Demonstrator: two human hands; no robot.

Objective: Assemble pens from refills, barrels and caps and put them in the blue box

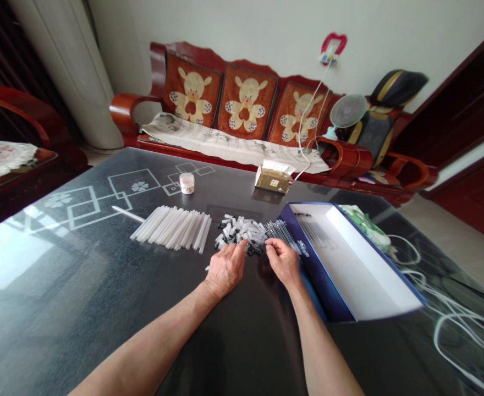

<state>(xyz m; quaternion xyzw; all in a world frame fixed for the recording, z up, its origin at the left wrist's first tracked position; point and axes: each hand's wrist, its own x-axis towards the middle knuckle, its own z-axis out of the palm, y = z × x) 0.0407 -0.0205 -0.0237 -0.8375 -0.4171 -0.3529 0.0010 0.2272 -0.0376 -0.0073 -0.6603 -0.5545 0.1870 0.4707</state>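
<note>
My left hand (226,268) is curled at the near edge of a pile of small white and black pen caps (242,228). A pale tip, like the end of a pen barrel, pokes out on its left side; the rest is hidden under the hand. My right hand (284,263) is closed in a pinch beside the caps, and what its fingertips hold is too small to make out. Just beyond it lie thin pen refills (281,231) against the blue box. To the left, translucent white pen barrels (174,228) lie side by side in a row.
An open blue box (374,264) with a white inside holds several refills at its far end. A small round tub (187,183) and a tissue box (273,179) stand farther back on the dark glossy table (143,308). White cables (452,324) and a green packet (363,224) lie right.
</note>
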